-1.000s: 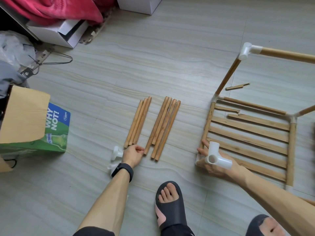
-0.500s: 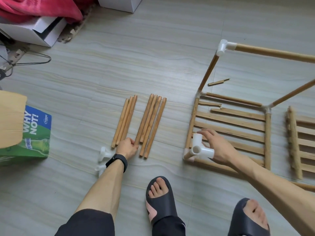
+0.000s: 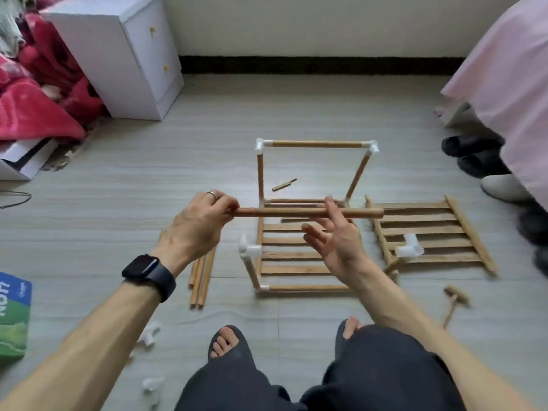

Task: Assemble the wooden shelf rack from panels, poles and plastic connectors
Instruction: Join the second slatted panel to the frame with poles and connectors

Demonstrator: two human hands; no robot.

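Gripped at its left end by left hand [image 3: 201, 225], fingers curled round: pole [image 3: 308, 213], level in air, long axis left-to-right. Below, nearer left hand, on rack frame [image 3: 299, 287] front-left corner: white connector [image 3: 249, 249], likely target, so probably needs tipping upright. Touched mid-length by right hand [image 3: 336, 237], fingers spread, not clamped.

A home bedroom: white bedside cabinet [image 3: 118, 60], pink bedsheet [image 3: 504, 84], slippers [image 3: 474, 152].
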